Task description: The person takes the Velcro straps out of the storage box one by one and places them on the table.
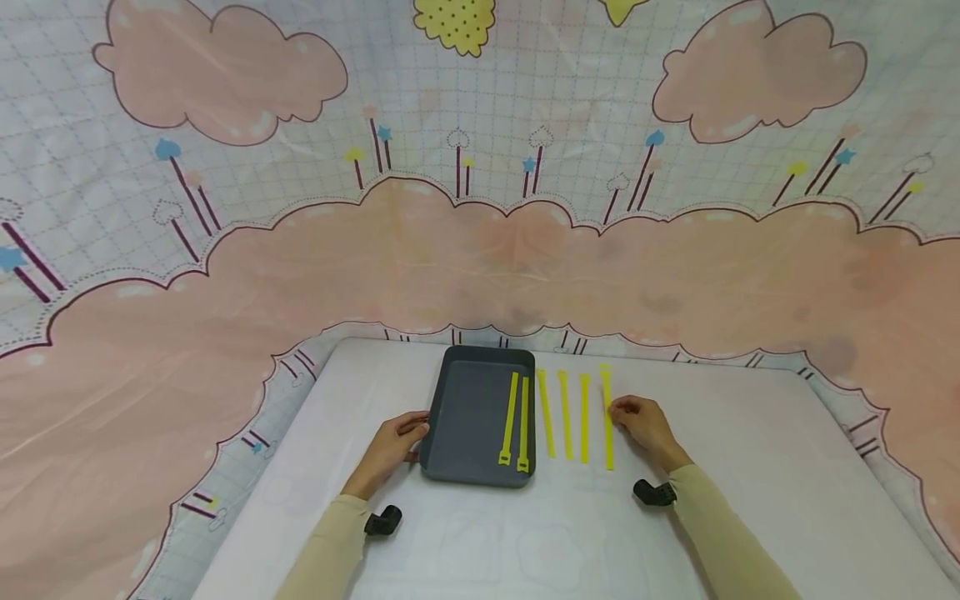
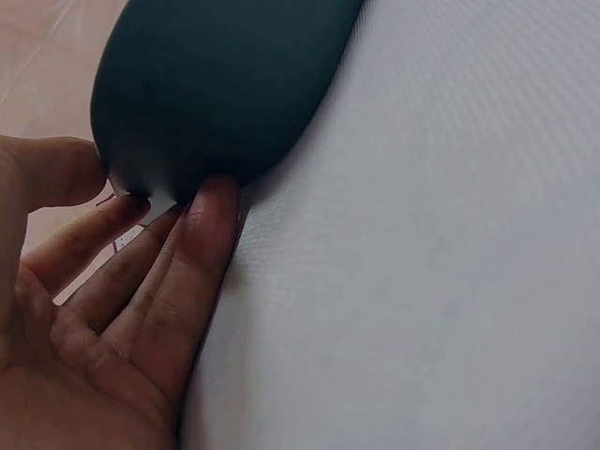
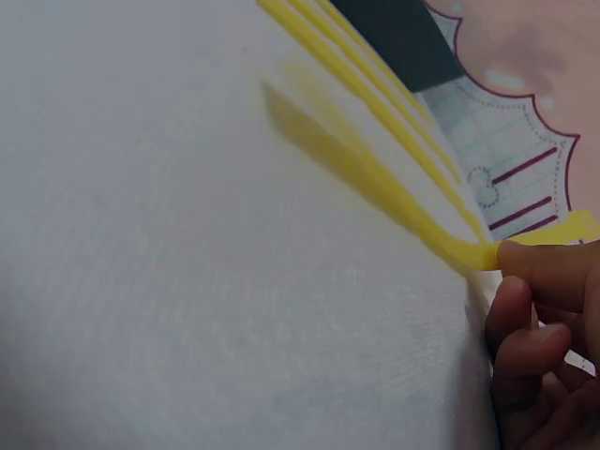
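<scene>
A dark grey tray [image 1: 472, 417] lies on the white table with two yellow hook-and-loop cable ties [image 1: 508, 421] inside, along its right side. Several more lie in a row right of the tray, including one yellow cable tie [image 1: 566, 417]. My left hand [image 1: 397, 442] holds the tray's left edge; in the left wrist view its thumb and fingers [image 2: 206, 220] meet the tray wall [image 2: 216, 94]. My right hand [image 1: 643, 425] pinches the rightmost cable tie [image 1: 608, 442] near its middle. In the right wrist view this tie [image 3: 375, 187] bends at the thumb, its near end lifted off the table.
The white table [image 1: 480, 542] reaches back to a patterned cloth backdrop [image 1: 510, 275] with pink clouds. Black devices are strapped at the left wrist [image 1: 384, 521] and the right wrist [image 1: 654, 493].
</scene>
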`<action>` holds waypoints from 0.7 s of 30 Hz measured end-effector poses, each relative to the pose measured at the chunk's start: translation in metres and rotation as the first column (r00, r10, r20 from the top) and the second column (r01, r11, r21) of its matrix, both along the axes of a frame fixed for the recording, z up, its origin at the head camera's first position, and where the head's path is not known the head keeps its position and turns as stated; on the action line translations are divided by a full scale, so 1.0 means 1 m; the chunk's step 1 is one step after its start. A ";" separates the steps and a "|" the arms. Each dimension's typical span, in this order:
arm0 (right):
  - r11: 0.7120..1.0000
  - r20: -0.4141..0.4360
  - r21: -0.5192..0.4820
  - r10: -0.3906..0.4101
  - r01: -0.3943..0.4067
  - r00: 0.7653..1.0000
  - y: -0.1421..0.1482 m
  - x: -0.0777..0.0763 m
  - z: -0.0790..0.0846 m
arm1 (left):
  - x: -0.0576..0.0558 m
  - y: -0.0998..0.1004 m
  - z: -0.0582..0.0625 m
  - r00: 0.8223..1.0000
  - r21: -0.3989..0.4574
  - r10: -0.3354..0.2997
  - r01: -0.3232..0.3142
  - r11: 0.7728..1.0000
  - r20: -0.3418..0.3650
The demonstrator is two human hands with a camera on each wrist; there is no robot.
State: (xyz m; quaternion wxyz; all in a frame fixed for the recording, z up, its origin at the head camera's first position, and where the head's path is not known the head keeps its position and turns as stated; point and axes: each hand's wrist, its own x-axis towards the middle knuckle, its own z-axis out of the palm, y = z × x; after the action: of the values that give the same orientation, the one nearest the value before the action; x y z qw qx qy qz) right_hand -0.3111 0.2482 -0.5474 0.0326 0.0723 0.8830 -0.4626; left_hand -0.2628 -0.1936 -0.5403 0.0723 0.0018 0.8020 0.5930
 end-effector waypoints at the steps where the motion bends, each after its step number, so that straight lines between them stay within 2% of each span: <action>1: 1.000 0.009 -0.007 -0.002 0.002 1.000 0.000 0.000 0.000 | 0.000 0.000 -0.001 1.000 0.000 0.004 -0.004 1.000 -0.002; 15: 0.998 0.069 -0.058 -0.026 0.030 0.997 0.003 -0.006 0.002 | -0.003 0.001 -0.003 1.000 0.005 0.014 -0.014 1.000 0.009; 21: 0.992 0.062 -0.122 -0.034 0.041 0.997 0.006 -0.007 0.002 | -0.001 0.003 0.000 1.000 0.000 0.013 -0.013 1.000 0.012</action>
State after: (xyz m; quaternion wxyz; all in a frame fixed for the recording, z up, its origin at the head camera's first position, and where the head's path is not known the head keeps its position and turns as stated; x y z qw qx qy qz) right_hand -0.3179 0.2542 -0.5455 0.0549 0.1006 0.8499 -0.5143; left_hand -0.2635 -0.1906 -0.5400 0.0730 -0.0068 0.8015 0.5934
